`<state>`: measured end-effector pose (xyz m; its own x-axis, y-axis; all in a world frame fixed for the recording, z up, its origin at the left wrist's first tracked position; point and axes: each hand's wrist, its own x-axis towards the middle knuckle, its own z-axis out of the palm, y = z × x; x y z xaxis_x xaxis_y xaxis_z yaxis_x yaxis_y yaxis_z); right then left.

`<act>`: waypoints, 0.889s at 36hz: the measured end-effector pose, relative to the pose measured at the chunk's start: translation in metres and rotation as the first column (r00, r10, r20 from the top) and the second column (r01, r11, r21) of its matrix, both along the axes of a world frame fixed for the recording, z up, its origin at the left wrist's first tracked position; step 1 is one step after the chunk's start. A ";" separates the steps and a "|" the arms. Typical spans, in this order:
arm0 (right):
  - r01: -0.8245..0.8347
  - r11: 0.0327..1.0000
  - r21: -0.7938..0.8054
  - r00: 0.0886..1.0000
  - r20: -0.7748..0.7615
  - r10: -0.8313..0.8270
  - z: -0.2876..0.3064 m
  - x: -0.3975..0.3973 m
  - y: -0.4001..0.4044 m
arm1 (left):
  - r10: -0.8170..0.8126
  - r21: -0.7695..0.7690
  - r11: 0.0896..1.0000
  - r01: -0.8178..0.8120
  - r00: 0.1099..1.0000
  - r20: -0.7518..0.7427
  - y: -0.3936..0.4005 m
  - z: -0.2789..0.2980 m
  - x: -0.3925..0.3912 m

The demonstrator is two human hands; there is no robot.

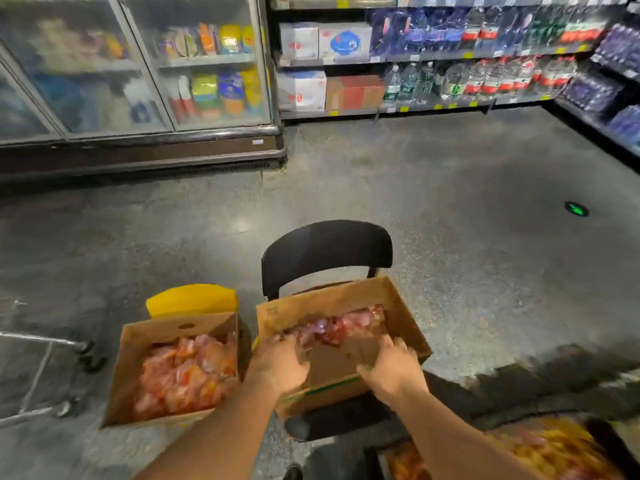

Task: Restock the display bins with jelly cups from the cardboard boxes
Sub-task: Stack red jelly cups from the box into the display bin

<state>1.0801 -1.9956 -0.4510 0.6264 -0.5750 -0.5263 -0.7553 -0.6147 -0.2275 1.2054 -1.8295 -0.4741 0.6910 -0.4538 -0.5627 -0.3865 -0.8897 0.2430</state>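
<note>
A cardboard box (401, 317) sits tilted on a black chair (325, 251). Red and pink jelly cups (343, 325) are heaped at its far end, and its near floor is bare. Both my hands are inside it. My left hand (280, 362) curls its fingers into the near edge of that heap. My right hand (391, 367) rests with spread fingers on the bare cardboard, apart from the cups. A second cardboard box (138, 341) to the left is full of orange and pink jelly cups (183, 375). A display bin (554, 448) of orange cups shows blurred at the bottom right.
The second box rests on something yellow (192, 299). A metal cart frame (41, 368) stands at the left edge. Glass-door coolers (138, 64) line the back left, and bottle shelves (485, 64) line the back and right. Bare floor lies beyond the chair.
</note>
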 end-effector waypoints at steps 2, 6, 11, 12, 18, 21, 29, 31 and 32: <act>0.023 0.999 0.026 0.999 -0.023 -0.022 -0.027 0.021 -0.012 | -0.024 0.039 0.999 0.025 0.999 -0.025 -0.014 -0.033 0.020; 0.004 1.000 0.028 0.997 -0.076 -0.002 -0.083 0.055 -0.039 | -0.044 0.064 0.997 0.046 0.998 -0.035 -0.041 -0.101 0.043; 0.013 0.997 0.076 0.996 -0.094 -0.006 -0.159 0.093 -0.066 | -0.056 0.069 0.996 0.057 0.998 -0.012 -0.082 -0.182 0.061; 0.022 0.996 0.085 0.996 -0.089 -0.014 -0.174 0.100 -0.071 | -0.042 0.068 0.997 0.043 0.999 -0.025 -0.090 -0.200 0.065; 0.042 0.992 0.121 0.994 -0.102 -0.029 -0.246 0.131 -0.100 | 0.008 0.051 0.999 -0.008 1.000 -0.001 -0.123 -0.283 0.068; 0.018 0.994 0.104 0.999 -0.029 -0.015 -0.274 0.135 -0.112 | 0.004 0.043 0.999 -0.008 0.995 0.096 -0.127 -0.301 0.062; -0.034 0.999 0.012 0.998 -0.061 0.035 -0.310 0.149 -0.119 | -0.208 0.047 0.978 0.203 0.965 0.157 -0.114 -0.297 0.076; -0.023 0.999 0.023 0.998 -0.054 0.024 -0.313 0.151 -0.118 | -0.266 0.073 0.963 0.259 0.958 0.104 -0.110 -0.293 0.077; -0.028 0.999 0.030 0.998 -0.062 0.030 -0.314 0.151 -0.118 | -0.293 0.095 0.954 0.285 0.953 0.082 -0.108 -0.290 0.076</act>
<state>1.2316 -2.1137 -0.7655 0.6081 -0.5409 -0.5810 -0.7504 -0.6305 -0.1984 1.2814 -1.9380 -0.7644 0.5887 -0.5977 -0.5443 -0.6476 -0.7517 0.1249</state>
